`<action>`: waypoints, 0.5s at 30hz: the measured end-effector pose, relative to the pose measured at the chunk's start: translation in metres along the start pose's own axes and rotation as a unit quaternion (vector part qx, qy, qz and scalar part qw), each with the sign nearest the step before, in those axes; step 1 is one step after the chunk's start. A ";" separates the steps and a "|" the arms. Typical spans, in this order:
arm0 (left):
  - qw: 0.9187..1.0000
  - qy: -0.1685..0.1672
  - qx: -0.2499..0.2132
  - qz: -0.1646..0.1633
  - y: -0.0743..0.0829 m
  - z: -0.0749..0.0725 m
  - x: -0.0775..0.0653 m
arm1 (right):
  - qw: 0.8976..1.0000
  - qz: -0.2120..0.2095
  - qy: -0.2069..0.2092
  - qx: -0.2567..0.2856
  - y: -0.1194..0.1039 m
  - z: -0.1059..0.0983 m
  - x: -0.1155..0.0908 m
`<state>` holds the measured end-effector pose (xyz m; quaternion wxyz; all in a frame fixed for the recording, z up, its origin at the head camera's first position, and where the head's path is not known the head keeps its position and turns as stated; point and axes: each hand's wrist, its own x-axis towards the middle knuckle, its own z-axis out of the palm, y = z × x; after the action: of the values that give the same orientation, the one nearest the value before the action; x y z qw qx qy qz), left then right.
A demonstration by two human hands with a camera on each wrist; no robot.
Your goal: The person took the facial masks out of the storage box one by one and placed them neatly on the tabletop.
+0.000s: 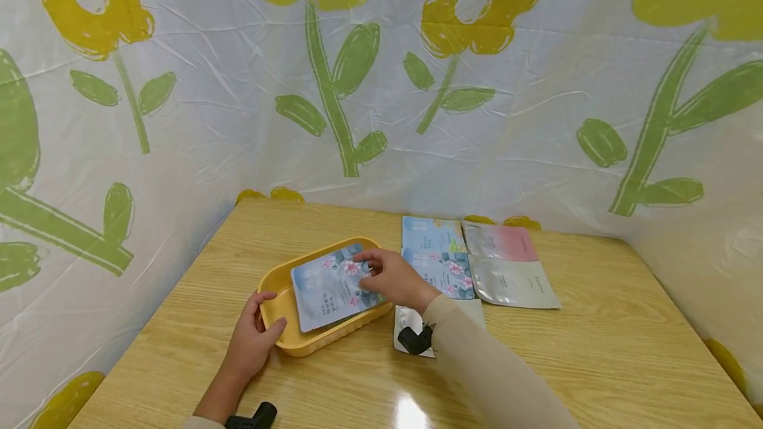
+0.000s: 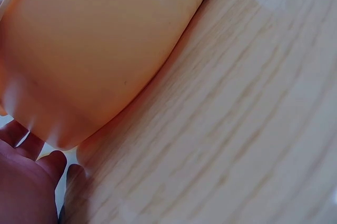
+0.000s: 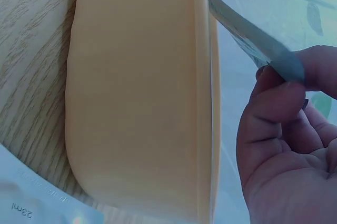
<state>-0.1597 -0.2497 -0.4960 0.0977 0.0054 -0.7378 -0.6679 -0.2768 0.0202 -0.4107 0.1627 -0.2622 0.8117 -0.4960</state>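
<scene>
A yellow plastic basket (image 1: pixel 277 302) with rounded corners stands on the wooden table. My left hand (image 1: pixel 251 338) grips its left end, fingers over the rim and thumb at the near corner; the left wrist view shows the basket's outer wall (image 2: pixel 100 50) beside that hand. Between thumb and fingers, my right hand (image 1: pixel 398 279) pinches the edge of a blue flowered face mask packet (image 1: pixel 324 290). That packet lies tilted over the basket opening. In the right wrist view, its pinched edge (image 3: pixel 253 34) rises above the rim. What lies under it is mostly hidden.
Right of the basket lie two blue packets (image 1: pixel 432 234), a pink-and-silver packet (image 1: pixel 503 241) and a silver packet (image 1: pixel 514 281). Another silver packet (image 1: pixel 471 313) is partly covered by my right forearm. A flower-printed cloth (image 1: pixel 381 85) hangs behind the table (image 1: pixel 608 343).
</scene>
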 end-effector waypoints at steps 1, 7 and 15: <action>1.000 0.000 0.000 0.001 0.000 0.000 0.000 | 1.000 0.001 0.004 0.003 0.001 -0.001 -0.001; 1.000 -0.001 0.004 0.005 -0.002 0.000 -0.001 | 0.999 0.015 0.022 0.032 0.005 -0.006 -0.012; 1.000 -0.001 0.008 0.014 -0.002 -0.001 0.000 | 0.997 -0.001 0.021 0.071 0.010 -0.013 -0.028</action>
<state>-0.1602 -0.2506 -0.4980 0.1066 -0.0050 -0.7434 -0.6603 -0.2635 0.0499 -0.4132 0.1630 -0.2405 0.7771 -0.5583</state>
